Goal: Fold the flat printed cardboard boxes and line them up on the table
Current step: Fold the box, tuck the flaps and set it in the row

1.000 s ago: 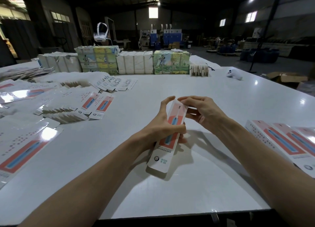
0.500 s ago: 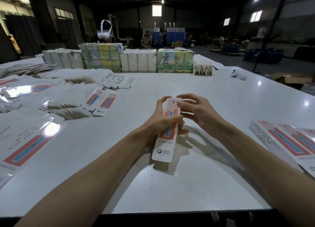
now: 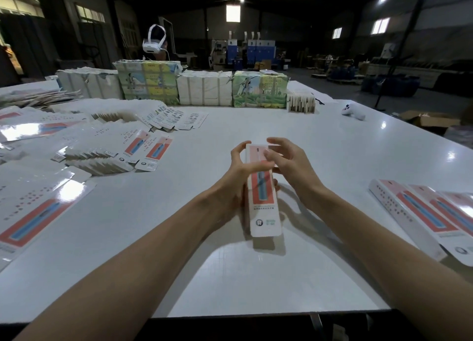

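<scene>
A long narrow printed box [image 3: 263, 202], white with a red panel and a blue brush picture, is held above the white table [image 3: 230, 276] in the middle of the view. My left hand [image 3: 234, 184] grips its left side around the middle. At the box's far end my right hand [image 3: 286, 161] has its fingers curled over the top flap. On the right, folded boxes [image 3: 430, 212] of the same print lie side by side. Fanned piles of flat box blanks [image 3: 107, 148] cover the left of the table.
Large flat printed sheets [image 3: 33, 220] lie at the near left edge. Along the far side stand bundles of white and green-yellow printed packs [image 3: 202, 89]. A white controller [image 3: 353, 111] lies far right. A headset [image 3: 153, 40] shows behind the bundles. The table's near edge runs below my forearms.
The box has turned from leaning right to nearly straight along my view. My right hand's fingers have moved over its far end, and my left hand's fingers have spread at the top.
</scene>
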The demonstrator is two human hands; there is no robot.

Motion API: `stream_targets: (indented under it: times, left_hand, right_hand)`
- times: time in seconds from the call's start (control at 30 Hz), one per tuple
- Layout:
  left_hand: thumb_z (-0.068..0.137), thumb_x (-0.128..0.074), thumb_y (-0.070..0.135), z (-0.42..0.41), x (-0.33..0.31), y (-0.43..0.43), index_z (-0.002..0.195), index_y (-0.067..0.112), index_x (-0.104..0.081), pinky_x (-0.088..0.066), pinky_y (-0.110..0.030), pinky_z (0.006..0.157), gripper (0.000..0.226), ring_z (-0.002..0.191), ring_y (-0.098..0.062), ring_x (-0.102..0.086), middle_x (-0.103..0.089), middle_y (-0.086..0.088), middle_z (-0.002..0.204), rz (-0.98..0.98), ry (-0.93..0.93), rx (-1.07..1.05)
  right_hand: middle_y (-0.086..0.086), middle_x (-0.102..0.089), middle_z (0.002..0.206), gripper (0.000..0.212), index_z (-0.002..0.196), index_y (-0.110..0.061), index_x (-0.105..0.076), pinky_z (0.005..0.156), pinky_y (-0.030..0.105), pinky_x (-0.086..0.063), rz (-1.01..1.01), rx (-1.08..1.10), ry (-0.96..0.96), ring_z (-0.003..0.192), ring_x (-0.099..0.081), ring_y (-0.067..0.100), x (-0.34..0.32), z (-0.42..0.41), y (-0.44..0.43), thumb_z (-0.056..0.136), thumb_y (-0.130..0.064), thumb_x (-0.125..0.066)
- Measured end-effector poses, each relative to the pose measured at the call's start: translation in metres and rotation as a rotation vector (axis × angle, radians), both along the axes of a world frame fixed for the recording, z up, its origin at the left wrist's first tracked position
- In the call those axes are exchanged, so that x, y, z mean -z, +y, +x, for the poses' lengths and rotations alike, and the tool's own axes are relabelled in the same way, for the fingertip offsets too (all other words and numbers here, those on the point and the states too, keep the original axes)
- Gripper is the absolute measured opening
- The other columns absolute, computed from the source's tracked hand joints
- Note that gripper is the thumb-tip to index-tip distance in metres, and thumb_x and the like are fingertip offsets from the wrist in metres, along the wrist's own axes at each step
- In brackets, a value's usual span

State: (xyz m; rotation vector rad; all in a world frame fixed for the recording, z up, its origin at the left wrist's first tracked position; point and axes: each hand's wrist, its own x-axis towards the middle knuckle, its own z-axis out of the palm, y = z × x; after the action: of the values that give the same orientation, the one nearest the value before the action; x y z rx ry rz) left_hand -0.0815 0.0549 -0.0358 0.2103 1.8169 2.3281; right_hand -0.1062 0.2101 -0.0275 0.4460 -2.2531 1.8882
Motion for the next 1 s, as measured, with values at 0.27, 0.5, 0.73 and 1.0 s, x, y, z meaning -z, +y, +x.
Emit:
stream_targets:
  times: [0.27,0.5,0.73,1.0]
  left_hand:
    - [0.104,-0.058,0.041,0.008,-0.008,-0.006,0.154,0.005,-0.037,-0.062,-0.048,0.081,0.066,0.103,-0.034,-0.072,-0.063,-0.022,0.121,0.300,-0.069,0.067]
    - [0.098,-0.060,0.058,0.005,-0.004,-0.008,0.132,0.003,-0.065,-0.057,-0.045,0.094,0.065,0.111,-0.036,-0.068,-0.068,-0.023,0.116,0.263,-0.127,0.204]
    - [0.097,-0.069,0.048,-0.006,0.005,-0.005,0.131,0.014,-0.067,-0.058,-0.044,0.102,0.048,0.113,-0.031,-0.074,-0.072,-0.017,0.127,0.190,-0.127,0.087]
    - [0.096,-0.072,0.018,-0.006,0.010,-0.004,0.117,0.009,-0.079,-0.062,-0.030,0.087,0.023,0.109,-0.024,-0.075,-0.073,-0.015,0.120,0.061,-0.014,0.173]
  right_hand:
    - [0.005,-0.057,0.126,0.045,0.128,-0.013,-0.066,0.095,0.032,-0.048,0.635,0.036,0.250,0.112,-0.055,0.017,-0.001,0.008,-0.005,0.104,-0.049,-0.055]
    - [0.003,-0.046,0.142,0.052,0.144,-0.017,-0.042,0.092,0.029,-0.047,0.858,-0.049,0.216,0.121,-0.053,0.019,0.002,0.030,0.005,0.101,-0.039,-0.061]
    - [-0.004,-0.052,0.124,0.050,0.145,-0.025,-0.044,0.084,0.033,-0.048,1.020,0.208,0.197,0.098,-0.057,0.017,-0.004,0.062,0.061,0.100,-0.036,-0.062]
    - [0.004,-0.026,0.167,0.062,0.161,-0.021,-0.024,0.129,0.048,-0.012,1.301,0.493,-0.143,0.158,-0.016,0.027,0.004,0.102,0.144,0.106,-0.036,-0.047]
